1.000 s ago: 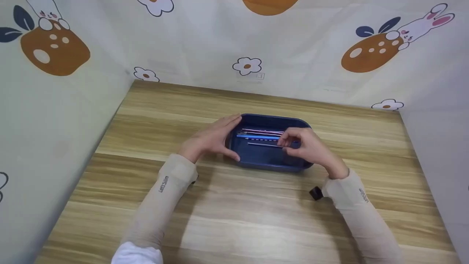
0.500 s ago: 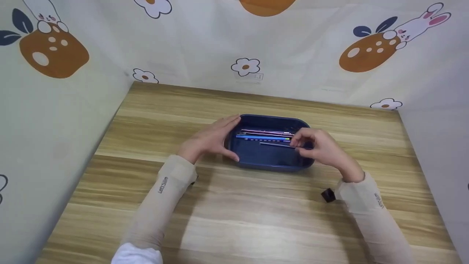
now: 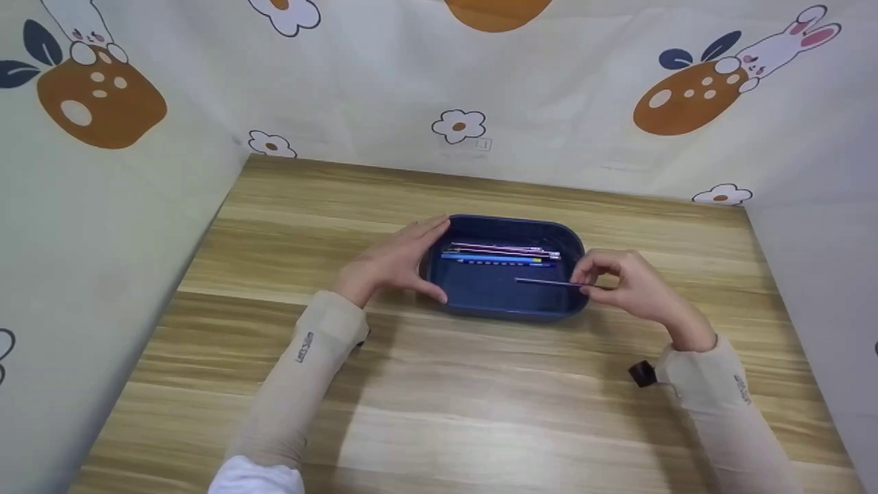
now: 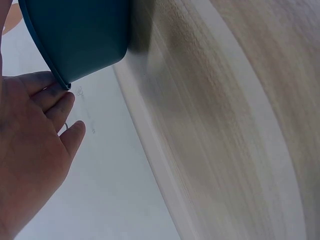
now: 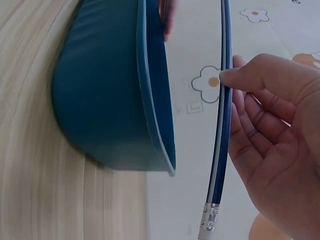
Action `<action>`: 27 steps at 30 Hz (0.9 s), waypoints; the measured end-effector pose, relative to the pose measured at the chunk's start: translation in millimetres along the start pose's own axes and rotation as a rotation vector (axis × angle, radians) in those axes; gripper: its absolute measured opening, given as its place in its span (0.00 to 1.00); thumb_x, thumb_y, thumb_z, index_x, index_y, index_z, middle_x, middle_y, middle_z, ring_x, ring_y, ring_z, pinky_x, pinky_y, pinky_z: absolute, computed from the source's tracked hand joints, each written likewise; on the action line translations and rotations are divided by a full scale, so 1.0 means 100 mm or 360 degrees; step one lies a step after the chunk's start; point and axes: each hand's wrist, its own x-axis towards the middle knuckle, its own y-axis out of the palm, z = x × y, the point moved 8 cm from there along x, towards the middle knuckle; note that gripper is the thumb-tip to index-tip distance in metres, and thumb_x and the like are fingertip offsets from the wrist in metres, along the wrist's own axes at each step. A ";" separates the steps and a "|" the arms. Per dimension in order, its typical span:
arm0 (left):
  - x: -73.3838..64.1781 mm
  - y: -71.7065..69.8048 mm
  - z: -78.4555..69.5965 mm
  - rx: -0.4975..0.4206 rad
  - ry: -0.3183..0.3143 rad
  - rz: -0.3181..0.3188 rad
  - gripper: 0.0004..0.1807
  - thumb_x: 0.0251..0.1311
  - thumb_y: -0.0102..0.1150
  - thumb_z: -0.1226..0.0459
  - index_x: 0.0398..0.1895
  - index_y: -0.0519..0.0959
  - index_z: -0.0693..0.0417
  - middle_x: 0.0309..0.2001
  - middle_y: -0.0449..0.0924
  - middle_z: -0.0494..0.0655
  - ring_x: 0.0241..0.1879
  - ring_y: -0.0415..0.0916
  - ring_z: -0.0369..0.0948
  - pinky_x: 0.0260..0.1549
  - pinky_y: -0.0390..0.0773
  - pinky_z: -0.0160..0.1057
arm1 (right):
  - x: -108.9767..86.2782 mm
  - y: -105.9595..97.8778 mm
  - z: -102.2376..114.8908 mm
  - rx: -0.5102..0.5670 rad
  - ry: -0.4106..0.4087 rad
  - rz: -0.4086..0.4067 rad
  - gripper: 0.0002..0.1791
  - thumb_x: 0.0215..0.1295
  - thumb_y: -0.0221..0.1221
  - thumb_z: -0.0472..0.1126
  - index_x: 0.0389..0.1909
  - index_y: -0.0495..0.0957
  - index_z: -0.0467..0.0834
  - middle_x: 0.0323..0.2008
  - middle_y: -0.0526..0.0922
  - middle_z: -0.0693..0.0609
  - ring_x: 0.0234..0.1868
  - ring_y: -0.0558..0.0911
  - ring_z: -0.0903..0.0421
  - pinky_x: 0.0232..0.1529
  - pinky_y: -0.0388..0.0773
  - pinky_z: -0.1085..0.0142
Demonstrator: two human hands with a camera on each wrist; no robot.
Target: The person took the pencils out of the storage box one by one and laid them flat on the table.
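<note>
Pointing left, the pencil (image 3: 543, 281) roughly parallels the tray (image 3: 507, 315) lengthwise, right hand (image 3: 624, 279) pinching it, left hand (image 3: 392, 263) spread.

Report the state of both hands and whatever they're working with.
Dark-blue, round-cornered, plastic-looking bin: upright, open-topped, on the wood-grain table.
Slim blue and dark patterned pencils: lying together inside the bin.
Dark-blue, silver-striped pencil: raised above the bin.
Left hand: spread around the bin's left end, touching it.
Right hand: pinching the striped pencil.
</note>
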 end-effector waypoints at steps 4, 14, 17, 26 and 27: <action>0.00 0.00 0.00 0.0009 -0.0005 0.0005 0.73 0.37 0.73 0.32 0.81 0.44 0.52 0.82 0.39 0.47 0.81 0.39 0.46 0.80 0.43 0.47 | -0.09 -0.07 -0.07 0.0016 0.0001 0.0001 0.15 0.51 0.62 0.18 0.34 0.83 0.39 0.32 0.85 0.45 0.34 0.81 0.64 0.42 0.79 0.80; -0.02 0.01 0.04 0.0021 -0.0004 -0.0010 0.73 0.37 0.74 0.33 0.81 0.43 0.52 0.82 0.39 0.48 0.81 0.39 0.46 0.80 0.43 0.48 | -0.25 -0.35 -0.24 -0.0157 0.0080 -0.0122 0.14 0.52 0.65 0.19 0.33 0.84 0.39 0.31 0.86 0.47 0.33 0.80 0.69 0.42 0.78 0.82; -0.03 0.01 0.04 0.0020 -0.0005 -0.0006 0.73 0.37 0.73 0.32 0.81 0.43 0.52 0.82 0.39 0.48 0.81 0.39 0.47 0.80 0.44 0.49 | -0.31 -0.45 -0.33 -0.0204 0.0091 -0.0174 0.14 0.52 0.65 0.19 0.33 0.84 0.39 0.30 0.86 0.46 0.33 0.80 0.71 0.41 0.76 0.83; -0.02 0.02 0.03 -0.0014 -0.0037 0.0019 0.73 0.38 0.72 0.32 0.82 0.41 0.48 0.82 0.37 0.44 0.81 0.37 0.47 0.80 0.43 0.50 | -0.50 -0.73 -0.75 -0.0295 0.0219 -0.0339 0.12 0.52 0.65 0.18 0.34 0.84 0.35 0.30 0.85 0.44 0.32 0.79 0.72 0.40 0.75 0.86; -0.02 0.02 0.03 -0.0007 -0.0039 0.0020 0.73 0.38 0.72 0.31 0.82 0.41 0.48 0.82 0.36 0.44 0.81 0.37 0.47 0.80 0.44 0.50 | -0.52 -0.75 -0.80 -0.0292 0.0241 -0.0342 0.12 0.53 0.64 0.19 0.35 0.84 0.35 0.30 0.85 0.46 0.32 0.78 0.73 0.40 0.75 0.86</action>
